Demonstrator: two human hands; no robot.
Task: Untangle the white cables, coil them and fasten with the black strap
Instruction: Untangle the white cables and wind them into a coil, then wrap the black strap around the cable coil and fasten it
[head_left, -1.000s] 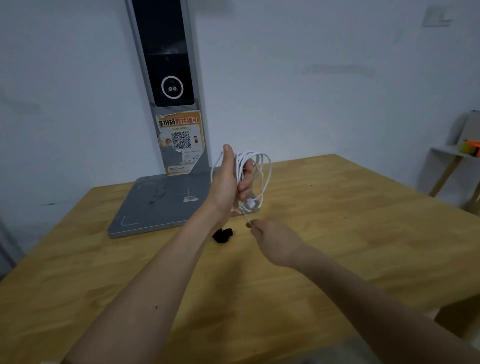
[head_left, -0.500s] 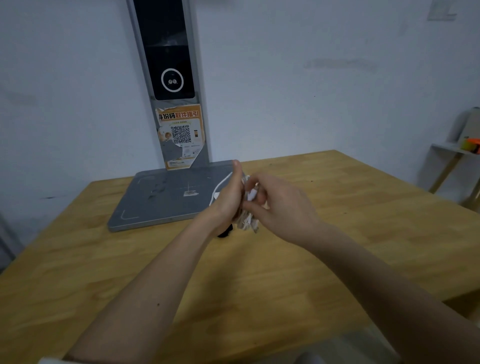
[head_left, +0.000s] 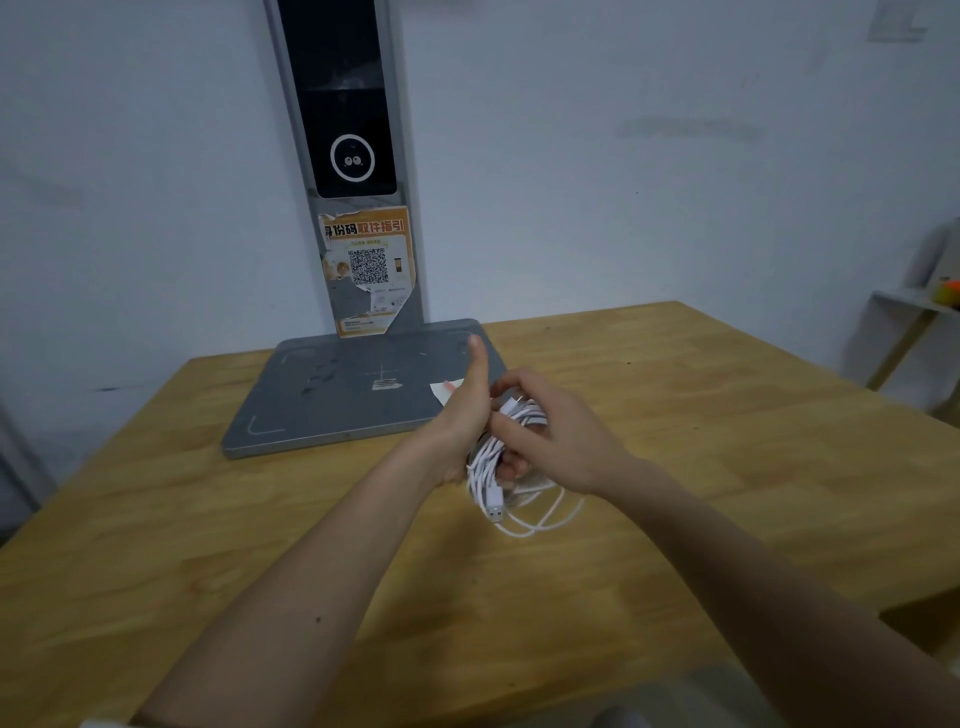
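- White cables (head_left: 511, 470) coiled, held above wooden table (head_left: 727, 441), USB plug dangling low.
- Left hand (head_left: 462, 415) grips coil, thumb up.
- Right hand (head_left: 550, 431) fingers curled on top strands.
- Grey scanner base (head_left: 332, 395) behind.

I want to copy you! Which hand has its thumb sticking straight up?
The left hand: its thumb points straight up beside the coiled white cables. The right hand has its fingers curled over the coil, with no thumb raised.
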